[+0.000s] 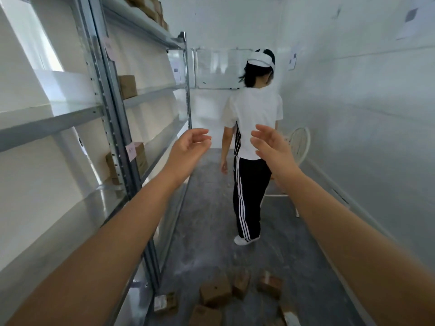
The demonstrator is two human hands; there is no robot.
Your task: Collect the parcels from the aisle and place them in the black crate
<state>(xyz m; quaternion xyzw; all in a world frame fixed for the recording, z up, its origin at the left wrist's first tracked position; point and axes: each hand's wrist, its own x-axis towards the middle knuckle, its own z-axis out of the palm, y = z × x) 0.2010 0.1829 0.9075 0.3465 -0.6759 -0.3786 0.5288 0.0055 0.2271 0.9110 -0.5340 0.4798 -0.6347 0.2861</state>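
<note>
both hands were held out in front and empty. the left hand (190, 147) had its fingers loosely curled, the right hand (270, 147) had them spread and relaxed, and neither touched anything. the parcels (215, 293) lay scattered on the floor (211, 208) far below the hands, near the person's own feet. a few were touching, and one lay just beside the foot of the shelf rack (113, 109) to the left of the left hand. the black crate was not in view. another person (253, 118) stood in the aisle beyond the hands. the step in hand looked like the first pickup — best done by bending low, gripping the nearest of the parcels on opposite sides, and finding the crate before carrying.
</note>
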